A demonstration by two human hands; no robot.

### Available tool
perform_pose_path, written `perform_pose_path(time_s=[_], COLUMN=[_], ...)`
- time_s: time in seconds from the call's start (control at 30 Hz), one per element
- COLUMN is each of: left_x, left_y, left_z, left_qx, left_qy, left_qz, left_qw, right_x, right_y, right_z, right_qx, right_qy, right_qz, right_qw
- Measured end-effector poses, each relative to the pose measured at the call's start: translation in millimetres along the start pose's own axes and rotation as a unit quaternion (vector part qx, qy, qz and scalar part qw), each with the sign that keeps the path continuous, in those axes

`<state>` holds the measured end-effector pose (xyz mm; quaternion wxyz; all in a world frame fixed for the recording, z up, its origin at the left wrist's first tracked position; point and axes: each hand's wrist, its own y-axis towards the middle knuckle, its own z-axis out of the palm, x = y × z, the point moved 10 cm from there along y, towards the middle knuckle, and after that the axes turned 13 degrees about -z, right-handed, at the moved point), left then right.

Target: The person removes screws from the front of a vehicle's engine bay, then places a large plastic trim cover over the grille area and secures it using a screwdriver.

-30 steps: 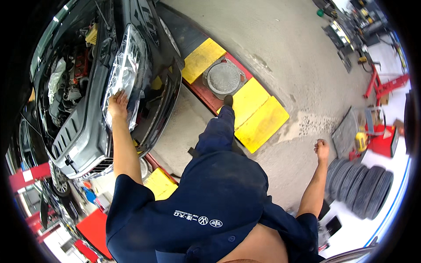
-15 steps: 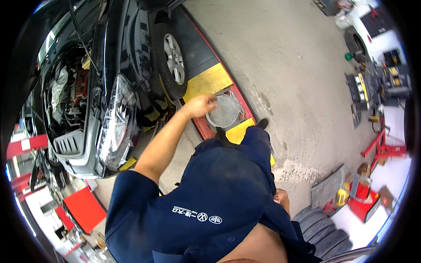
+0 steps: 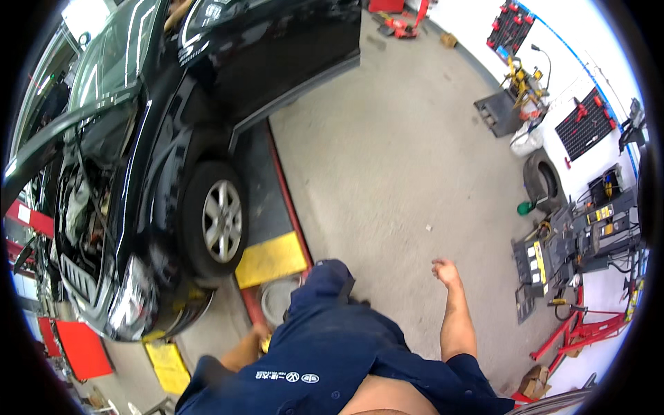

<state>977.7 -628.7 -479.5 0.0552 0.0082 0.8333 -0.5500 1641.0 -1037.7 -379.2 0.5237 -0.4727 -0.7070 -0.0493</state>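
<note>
My left hand (image 3: 261, 333) hangs low beside my body, close to the grey round plate (image 3: 279, 299) set in the red-edged lift platform. Its fingers are partly hidden and blurred against yellow. My right hand (image 3: 446, 272) is held out over the concrete floor, away from my body, fingers loosely bent and apart, nothing seen in it. To my left stands a black car (image 3: 155, 187) with its hood raised and a front door (image 3: 290, 55) swung wide. Its front wheel (image 3: 223, 220) rests on the platform, behind a yellow plate (image 3: 272, 259).
Another person's arm (image 3: 178, 14) shows at the car's far side window. Along the right wall are a loose tyre (image 3: 543, 181), a dark machine (image 3: 581, 235), a red frame stand (image 3: 581, 332) and a tool board (image 3: 586, 126). A red panel (image 3: 83, 349) lies left.
The view has shifted forward along the car, and the open door has come into sight. My left hand has drawn back to my side; my right hand has swung out over the floor.
</note>
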Motion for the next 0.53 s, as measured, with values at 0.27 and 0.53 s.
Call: perform_pose_path(time_s=[0.27,0.53], left_x=[-221,-756], left_y=[78,149], left_z=[-11,-357], left_qx=[0.133,-0.144], left_qy=[-0.069,-0.110], left_qz=[-0.138,0.223], left_qw=[0.979,0.958], right_x=[96,-188], right_y=[254,239], right_z=[-103,-135], right_qx=[-0.056,0.247], right_qy=[-0.104,-0.476], right_qz=[-0.072,0.010], right_qw=[0.990,0.844])
